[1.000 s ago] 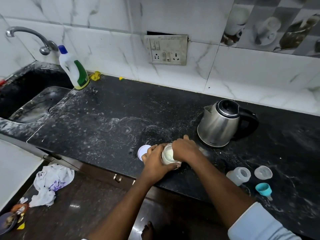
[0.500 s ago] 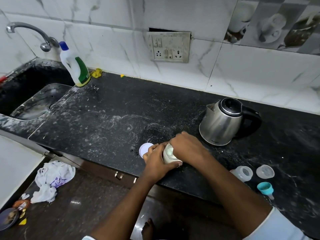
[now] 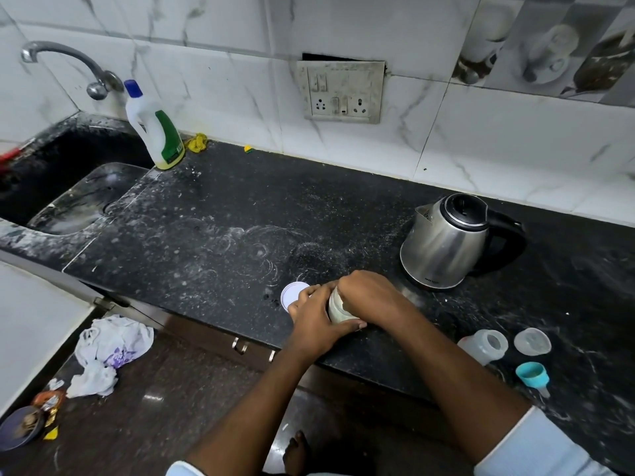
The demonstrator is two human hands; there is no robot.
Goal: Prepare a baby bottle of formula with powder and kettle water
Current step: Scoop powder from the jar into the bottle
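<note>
The baby bottle (image 3: 482,345) sits uncapped near the counter's (image 3: 213,214) front right edge, with its teal collar (image 3: 532,374) nearer and its clear cap (image 3: 532,341) just beside it. To the left, the left hand (image 3: 318,322) wraps round the powder jar (image 3: 338,309). The right hand (image 3: 371,297) curls over the jar's mouth; I cannot tell if it grips anything. A white lid (image 3: 291,294) lies beside the jar, and the kettle (image 3: 443,245) stands farther back.

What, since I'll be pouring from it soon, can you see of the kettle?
The kettle is a brushed steel jug with a closed black lid, a black handle on its right and a pointed spout at its upper left. It stands upright on the black countertop, toward the right, near the tiled wall. Lettering near its base is too small to read. No cord shows. Nothing touches it: the right hand, over a white jar, is close to its base but apart.
</note>
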